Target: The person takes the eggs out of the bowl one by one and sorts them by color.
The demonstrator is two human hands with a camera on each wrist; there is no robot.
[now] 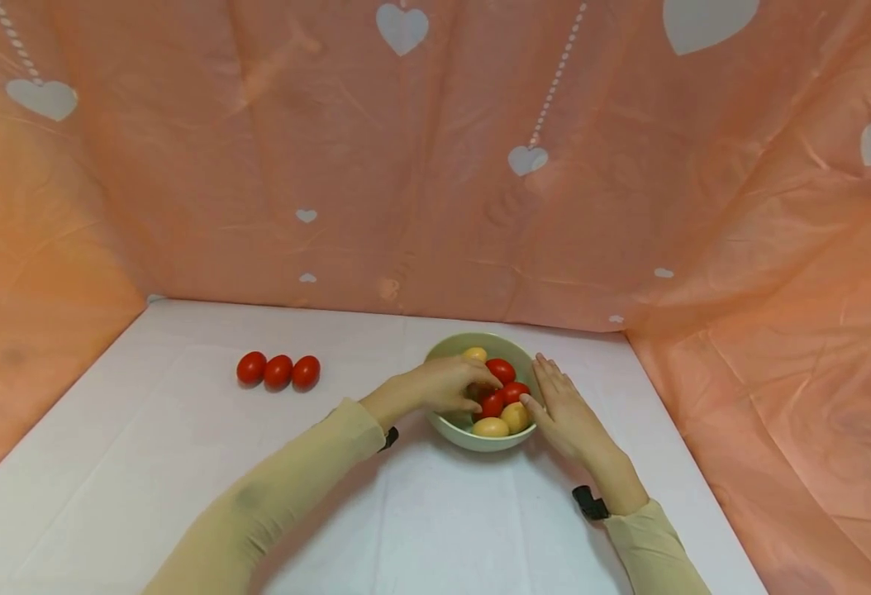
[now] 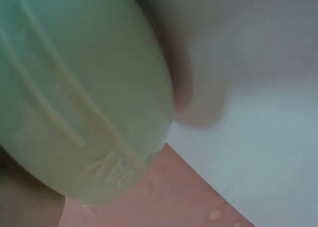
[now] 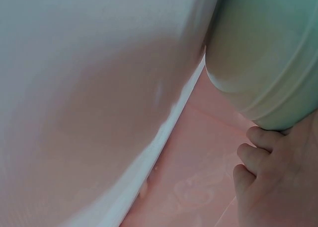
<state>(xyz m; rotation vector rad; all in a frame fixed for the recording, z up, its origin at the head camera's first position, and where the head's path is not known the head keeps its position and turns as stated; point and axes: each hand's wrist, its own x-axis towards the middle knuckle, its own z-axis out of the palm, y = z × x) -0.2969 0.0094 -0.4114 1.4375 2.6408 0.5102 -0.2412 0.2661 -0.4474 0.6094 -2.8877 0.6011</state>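
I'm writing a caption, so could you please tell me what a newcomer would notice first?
Probably the pale green bowl right of centre, holding egg-shaped red pieces and yellow pieces, with the left hand over it. Three more red pieces line up at the left.

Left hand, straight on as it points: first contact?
Left hand likely meets the nearest glossy red egg-shaped piece inside the smooth pale-green round bowl; depth unclear, may already touch.

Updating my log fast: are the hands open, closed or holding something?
Left hand: in the bowl; whether it grips anything cannot be told.
Right hand: open, at the bowl's side.
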